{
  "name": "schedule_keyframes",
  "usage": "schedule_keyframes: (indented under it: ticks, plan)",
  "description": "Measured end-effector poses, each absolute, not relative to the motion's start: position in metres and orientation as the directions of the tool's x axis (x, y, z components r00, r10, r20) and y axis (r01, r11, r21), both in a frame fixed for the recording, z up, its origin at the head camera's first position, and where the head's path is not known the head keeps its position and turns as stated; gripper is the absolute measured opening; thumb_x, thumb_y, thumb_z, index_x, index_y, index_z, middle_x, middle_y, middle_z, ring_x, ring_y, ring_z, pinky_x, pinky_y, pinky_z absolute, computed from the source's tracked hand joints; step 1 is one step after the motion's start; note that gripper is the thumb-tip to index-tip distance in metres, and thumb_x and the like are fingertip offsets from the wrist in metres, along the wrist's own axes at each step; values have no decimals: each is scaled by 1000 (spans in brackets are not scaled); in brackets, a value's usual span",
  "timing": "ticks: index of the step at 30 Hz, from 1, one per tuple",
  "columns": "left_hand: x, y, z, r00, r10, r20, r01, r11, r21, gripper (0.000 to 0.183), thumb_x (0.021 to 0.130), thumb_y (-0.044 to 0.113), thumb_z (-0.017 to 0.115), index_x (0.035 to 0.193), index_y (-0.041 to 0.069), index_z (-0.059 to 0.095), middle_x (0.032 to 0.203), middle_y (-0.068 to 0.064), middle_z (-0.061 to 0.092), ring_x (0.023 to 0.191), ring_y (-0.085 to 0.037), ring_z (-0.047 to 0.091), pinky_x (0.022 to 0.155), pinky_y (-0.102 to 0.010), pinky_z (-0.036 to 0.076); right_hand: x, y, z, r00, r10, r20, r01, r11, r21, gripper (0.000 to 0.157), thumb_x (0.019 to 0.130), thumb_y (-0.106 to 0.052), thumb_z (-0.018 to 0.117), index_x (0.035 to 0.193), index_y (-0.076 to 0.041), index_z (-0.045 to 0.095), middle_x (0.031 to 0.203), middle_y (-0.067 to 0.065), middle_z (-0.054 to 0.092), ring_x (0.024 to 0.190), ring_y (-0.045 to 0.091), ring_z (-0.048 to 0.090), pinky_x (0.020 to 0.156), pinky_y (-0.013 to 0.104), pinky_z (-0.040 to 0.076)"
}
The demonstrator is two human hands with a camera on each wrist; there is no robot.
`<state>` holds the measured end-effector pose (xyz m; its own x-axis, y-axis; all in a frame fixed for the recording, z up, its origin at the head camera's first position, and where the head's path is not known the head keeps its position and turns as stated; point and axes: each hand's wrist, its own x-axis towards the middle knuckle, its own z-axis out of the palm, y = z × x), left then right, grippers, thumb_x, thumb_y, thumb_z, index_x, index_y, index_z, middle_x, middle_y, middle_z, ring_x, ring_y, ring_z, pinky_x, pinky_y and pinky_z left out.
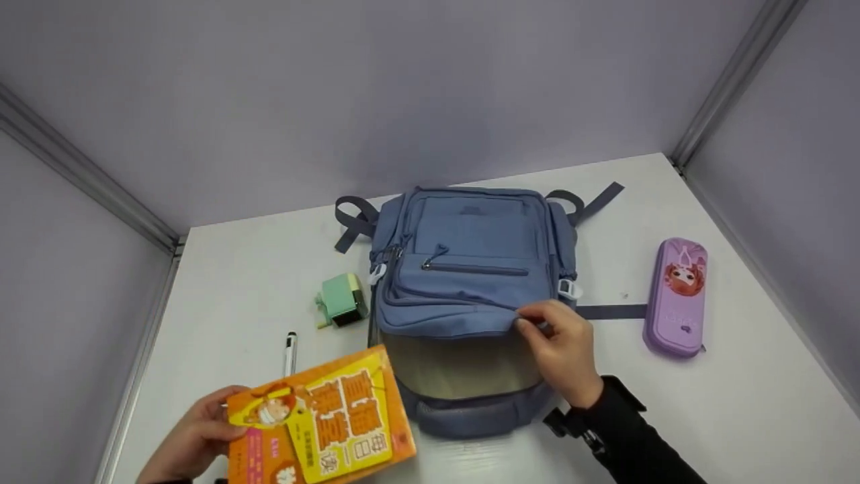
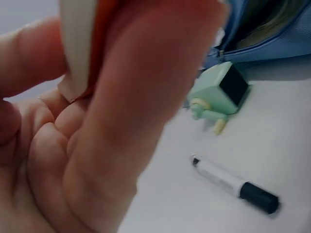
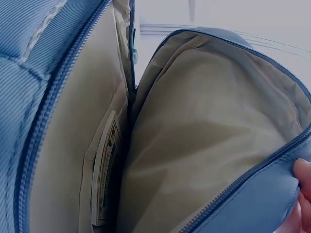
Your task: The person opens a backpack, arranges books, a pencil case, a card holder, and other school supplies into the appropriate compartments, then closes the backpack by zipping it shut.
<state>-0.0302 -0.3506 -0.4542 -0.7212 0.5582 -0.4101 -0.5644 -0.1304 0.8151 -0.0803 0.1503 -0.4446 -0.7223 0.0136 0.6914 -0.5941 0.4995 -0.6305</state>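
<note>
At the left, the person's bare left grip (image 1: pixel 198 429) is closed on the left edge of a rectangular orange-and-yellow paper book (image 1: pixel 336 423), with the thumb over the cover; the book is just beside the bag's mouth. It seems better to move it above the slim white marker (image 1: pixel 289 353) and the boxy green sharpener (image 1: pixel 341 300), without pushing them. In the middle, the blue fabric backpack (image 1: pixel 477 235) shows its beige cloth lining (image 3: pixel 209 111); a thin printed booklet (image 3: pixel 104 170) stands inside, so any insertion there needs care. At the right, the right grip (image 1: pixel 563 346) pinches the blue front flap (image 1: pixel 450 323); holding it high should keep the mouth wide.
</note>
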Motion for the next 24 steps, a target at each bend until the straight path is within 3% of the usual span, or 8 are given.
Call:
schedule_keyframes:
  ticks: [4,8,16,20,24]
  plan:
    - [-41,-306,-467,-670,576,-468,-620,-89,779,36,96,-2,47,115,22,65,111,0,74,98,-17,74,78,-30,61,-83,150,-441,-714,17,700,-602,495,-627,19,76,15,74,87,-2,73,79,10,69,68,10,61,62,12,47]
    - [-57,-258,-469,-674,541,-503,-628,-61,776,29,93,0,55,117,15,60,109,-2,74,94,-17,74,75,-29,61,-86,150,-437,-720,7,694,-604,486,-631,20,76,14,73,87,-2,73,80,10,70,69,12,61,62,11,47]
    - [-83,-181,-465,-790,298,-536,-598,-183,780,51,92,-4,53,139,-5,35,104,-8,68,85,-17,72,73,-32,62,-91,149,-429,-700,10,715,-623,483,-616,19,76,14,74,87,-2,73,80,11,71,71,14,61,61,14,46]
    - [-86,-141,-469,-838,115,-533,-541,-305,784,58,93,-6,49,147,-7,27,103,-11,65,76,-15,69,68,-29,60,-91,150,-429,-684,24,729,-631,483,-608,19,75,14,74,85,-2,73,79,11,71,71,13,62,62,14,47]
    - [-84,-98,-455,-875,40,-482,-446,-455,771,56,91,-11,43,144,-6,27,98,-10,63,75,-16,68,71,-30,59,-91,150,-428,-666,34,745,-648,468,-600,19,74,15,74,85,-1,73,79,11,71,72,12,62,63,14,48]
